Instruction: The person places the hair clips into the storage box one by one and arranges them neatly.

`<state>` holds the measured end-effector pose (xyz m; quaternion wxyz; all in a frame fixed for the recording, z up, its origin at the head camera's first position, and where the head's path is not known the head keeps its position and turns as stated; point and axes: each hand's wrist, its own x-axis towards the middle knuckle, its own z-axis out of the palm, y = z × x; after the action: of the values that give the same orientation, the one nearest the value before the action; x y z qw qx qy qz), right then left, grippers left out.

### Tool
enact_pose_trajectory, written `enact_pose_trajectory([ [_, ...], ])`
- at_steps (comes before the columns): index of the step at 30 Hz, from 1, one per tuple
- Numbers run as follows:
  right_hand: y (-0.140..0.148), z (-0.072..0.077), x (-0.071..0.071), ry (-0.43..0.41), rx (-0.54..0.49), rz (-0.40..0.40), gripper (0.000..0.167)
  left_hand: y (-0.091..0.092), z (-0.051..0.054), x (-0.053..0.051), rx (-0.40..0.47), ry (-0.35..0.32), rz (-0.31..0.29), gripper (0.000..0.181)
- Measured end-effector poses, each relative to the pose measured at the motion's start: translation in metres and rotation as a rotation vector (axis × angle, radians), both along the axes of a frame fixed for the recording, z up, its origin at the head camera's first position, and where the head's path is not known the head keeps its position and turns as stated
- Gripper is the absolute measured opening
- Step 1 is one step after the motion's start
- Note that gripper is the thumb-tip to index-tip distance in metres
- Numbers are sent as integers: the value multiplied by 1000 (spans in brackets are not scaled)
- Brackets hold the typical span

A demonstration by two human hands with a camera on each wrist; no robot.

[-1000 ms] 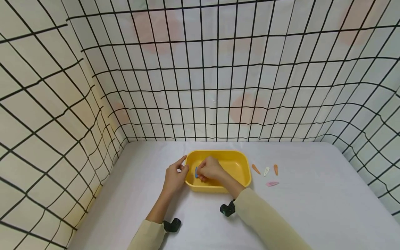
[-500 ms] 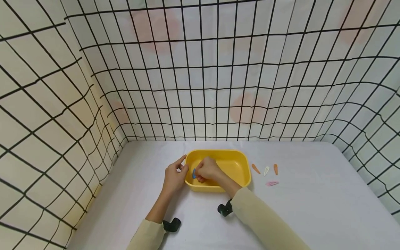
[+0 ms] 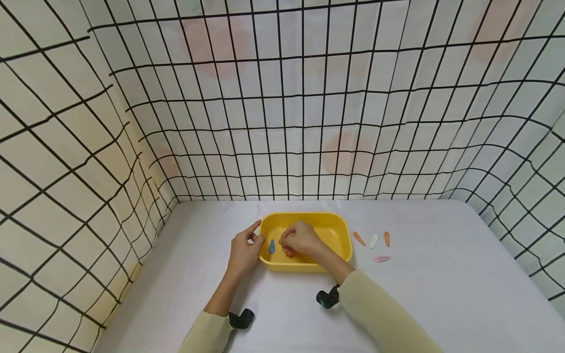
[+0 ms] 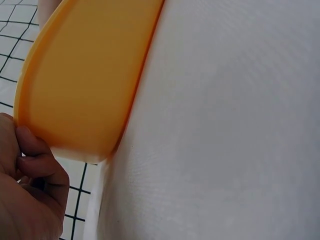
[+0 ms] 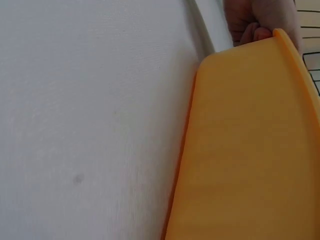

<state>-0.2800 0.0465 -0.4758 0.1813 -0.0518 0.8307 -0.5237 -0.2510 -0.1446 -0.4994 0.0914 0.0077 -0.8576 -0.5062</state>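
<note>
A blue snap hair clip (image 3: 271,246) lies on the floor of the yellow tray (image 3: 326,268), near its left end. My right hand (image 3: 301,239) is over the tray just right of the clip, apart from it, fingers loosely bent and nothing visible in them. With thumb and fingers my left hand (image 3: 245,250) grips the tray's left rim. The left wrist view has this hand (image 4: 35,185) at the tray's end (image 4: 85,90). In the right wrist view the tray's side wall (image 5: 245,140) hides the inside.
Right of the tray lie two orange hair clips (image 3: 359,238) (image 3: 387,239), a white one (image 3: 373,241) and a pink one (image 3: 382,259). A white cloth (image 3: 423,294) covers the table. Black-gridded white sheeting (image 3: 282,113) rises behind and at both sides.
The right hand has let go of the blue hair clip on the tray floor and drawn slightly right. The left hand keeps its grip on the rim.
</note>
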Motion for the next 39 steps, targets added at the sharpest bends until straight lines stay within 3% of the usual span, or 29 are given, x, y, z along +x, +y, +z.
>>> enact_pose_trajectory([
  [10,27,14,10,20,5,-40,21,-1,-3,-1,-11,9,5,49],
  [20,58,20,13,44,-61,-52,26,-1,-2,-2,-17,-14,8,50],
  [27,82,28,15,116,-56,-54,26,0,-1,-2,-18,-26,9,50],
  [39,140,38,23,163,-41,-105,32,1,0,-1,-6,-49,0,51],
])
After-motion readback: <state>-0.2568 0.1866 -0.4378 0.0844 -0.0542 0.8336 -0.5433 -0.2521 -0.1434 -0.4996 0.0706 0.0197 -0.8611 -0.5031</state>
